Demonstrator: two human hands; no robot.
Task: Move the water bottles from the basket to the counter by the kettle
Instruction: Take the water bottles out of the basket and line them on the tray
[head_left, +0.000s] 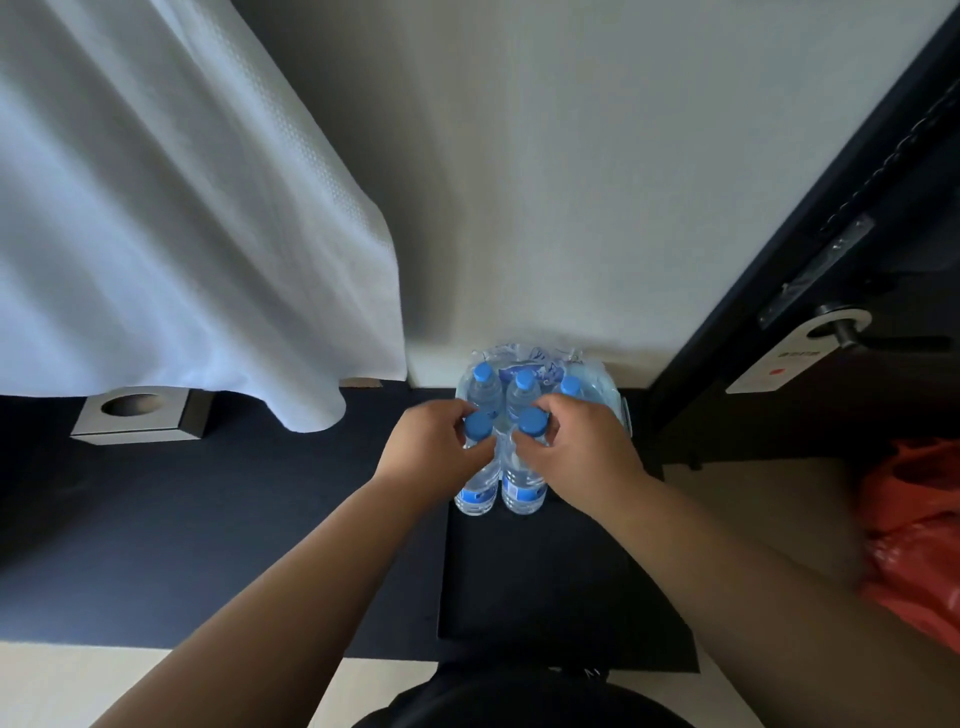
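Left hand and right hand each grasp one upright bottle at the neck
Left bottle and right bottle side by side, long axes vertical, bodies below the curled fingers, caps just above; wrapped pack of three more just beyond the fingertips. Blue labels and door tag too small to read

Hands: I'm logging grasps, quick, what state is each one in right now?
Left hand: grips the front-left bottle near its top.
Right hand: grips the front-right bottle near its top.
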